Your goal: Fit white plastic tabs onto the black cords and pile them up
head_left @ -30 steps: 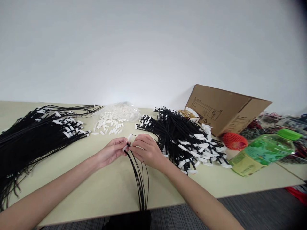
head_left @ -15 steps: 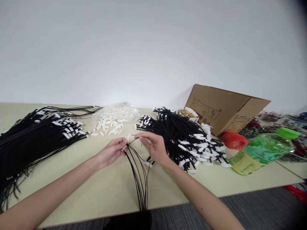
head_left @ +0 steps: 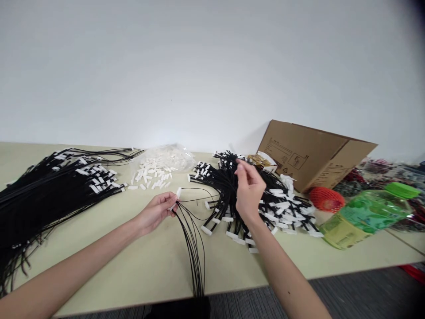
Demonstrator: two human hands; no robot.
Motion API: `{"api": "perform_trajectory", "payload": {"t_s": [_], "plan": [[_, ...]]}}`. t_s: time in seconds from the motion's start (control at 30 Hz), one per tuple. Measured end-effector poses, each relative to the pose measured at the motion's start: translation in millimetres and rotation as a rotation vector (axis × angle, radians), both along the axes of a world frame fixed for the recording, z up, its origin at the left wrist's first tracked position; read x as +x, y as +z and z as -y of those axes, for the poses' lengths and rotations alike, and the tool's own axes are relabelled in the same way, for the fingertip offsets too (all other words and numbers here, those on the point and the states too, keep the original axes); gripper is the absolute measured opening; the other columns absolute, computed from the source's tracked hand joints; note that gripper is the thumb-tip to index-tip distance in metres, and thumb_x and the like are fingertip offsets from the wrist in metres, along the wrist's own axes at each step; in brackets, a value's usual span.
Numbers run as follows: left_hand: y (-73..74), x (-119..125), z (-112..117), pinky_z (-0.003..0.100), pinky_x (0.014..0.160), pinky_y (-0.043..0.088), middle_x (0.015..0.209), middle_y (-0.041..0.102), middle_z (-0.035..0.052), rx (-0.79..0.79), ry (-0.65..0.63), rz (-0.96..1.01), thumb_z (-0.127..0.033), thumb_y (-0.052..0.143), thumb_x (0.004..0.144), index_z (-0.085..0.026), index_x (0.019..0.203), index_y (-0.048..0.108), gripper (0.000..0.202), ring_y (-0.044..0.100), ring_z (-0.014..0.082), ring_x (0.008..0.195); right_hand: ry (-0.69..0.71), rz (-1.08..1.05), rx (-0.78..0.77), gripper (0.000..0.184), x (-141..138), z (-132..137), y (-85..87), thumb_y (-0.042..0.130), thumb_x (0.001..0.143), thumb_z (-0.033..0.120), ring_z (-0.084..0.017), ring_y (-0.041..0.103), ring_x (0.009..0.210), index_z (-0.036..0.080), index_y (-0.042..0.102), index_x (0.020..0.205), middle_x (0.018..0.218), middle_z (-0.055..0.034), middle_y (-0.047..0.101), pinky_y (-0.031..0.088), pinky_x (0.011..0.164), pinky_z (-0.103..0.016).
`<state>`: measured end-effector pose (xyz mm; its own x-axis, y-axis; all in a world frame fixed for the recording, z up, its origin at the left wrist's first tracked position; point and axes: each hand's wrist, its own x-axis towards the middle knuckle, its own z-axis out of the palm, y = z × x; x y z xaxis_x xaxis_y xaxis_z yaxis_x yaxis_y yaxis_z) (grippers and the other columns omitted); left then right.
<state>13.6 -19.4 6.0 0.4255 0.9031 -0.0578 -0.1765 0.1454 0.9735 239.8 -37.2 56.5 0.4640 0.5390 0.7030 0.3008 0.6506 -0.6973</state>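
My left hand (head_left: 158,212) is closed, pinching a white plastic connector (head_left: 179,193) between thumb and fingers. Several thin black wires (head_left: 189,248) hang from that connector over the table's front edge, and a couple more loop out to the right. My right hand (head_left: 249,190) hovers over a pile of black cables (head_left: 229,181) with white connectors at their ends. Its fingers are pressed together; whatever may be between them is too small to make out.
Another large bundle of black cables (head_left: 43,199) lies at the left. Loose white connectors (head_left: 152,175) spill from a clear plastic bag (head_left: 177,155). At the right are a cardboard box (head_left: 302,153), a red netted object (head_left: 327,199) and a green-capped bottle (head_left: 365,217).
My right hand has moved right, away from the connector in my left hand, and now hovers over the cable pile. My left hand stays almost in place, still gripping the connector.
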Motion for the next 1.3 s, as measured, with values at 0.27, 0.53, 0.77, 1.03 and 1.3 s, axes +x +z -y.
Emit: {"api": "perform_trajectory", "payload": {"t_s": [0.27, 0.53, 0.77, 1.03, 1.3], "plan": [[3.9, 4, 3, 0.021, 0.053, 0.037, 0.067, 0.048, -0.0012, 0.061, 0.063, 0.007, -0.034, 0.066, 0.070, -0.014, 0.070, 0.055, 0.022, 0.045, 0.0096, 0.061, 0.086, 0.656, -0.015, 0.020, -40, 10, -30.2, 0.051, 0.081, 0.022, -0.010, 0.037, 0.056, 0.017, 0.058, 0.064, 0.053, 0.0031, 0.041, 0.032, 0.056, -0.023], [1.8, 4, 3, 0.020, 0.052, 0.037, 0.065, 0.048, -0.0020, 0.097, 0.057, 0.005, -0.034, 0.065, 0.071, -0.014, 0.070, 0.055, 0.022, 0.046, 0.0091, 0.060, 0.075, 0.636, -0.023, 0.020, -41, 10, -31.8, 0.050, 0.080, 0.021, -0.010, 0.035, 0.055, 0.017, 0.054, 0.061, 0.053, 0.0036, 0.038, 0.030, 0.054, -0.023], [2.2, 4, 3, 0.020, 0.052, 0.037, 0.061, 0.049, -0.0029, 0.109, 0.065, -0.016, -0.036, 0.064, 0.070, -0.015, 0.069, 0.055, 0.023, 0.047, 0.0093, 0.059, 0.078, 0.634, -0.036, 0.021, -43, 11, -31.0, 0.051, 0.078, 0.021, -0.010, 0.035, 0.054, 0.017, 0.051, 0.058, 0.052, 0.0040, 0.037, 0.029, 0.054, -0.023], [-1.5, 1, 0, 0.022, 0.054, 0.040, 0.059, 0.052, -0.0025, 0.234, 0.050, -0.112, -0.036, 0.060, 0.074, -0.016, 0.071, 0.053, 0.021, 0.049, 0.0107, 0.058, 0.148, 0.553, -0.154, 0.021, -44, 11, -33.4, 0.052, 0.076, 0.021, -0.009, 0.037, 0.053, 0.017, 0.051, 0.056, 0.052, 0.0044, 0.040, 0.031, 0.054, -0.022], [5.9, 0, 3, 0.024, 0.055, 0.042, 0.059, 0.051, -0.0025, 0.330, 0.032, -0.203, -0.036, 0.057, 0.076, -0.016, 0.071, 0.051, 0.021, 0.049, 0.0116, 0.059, 0.117, 0.686, -0.170, 0.020, -42, 12, -31.7, 0.049, 0.082, 0.024, -0.012, 0.042, 0.063, 0.018, 0.052, 0.063, 0.059, 0.0012, 0.047, 0.035, 0.060, -0.025]]}}
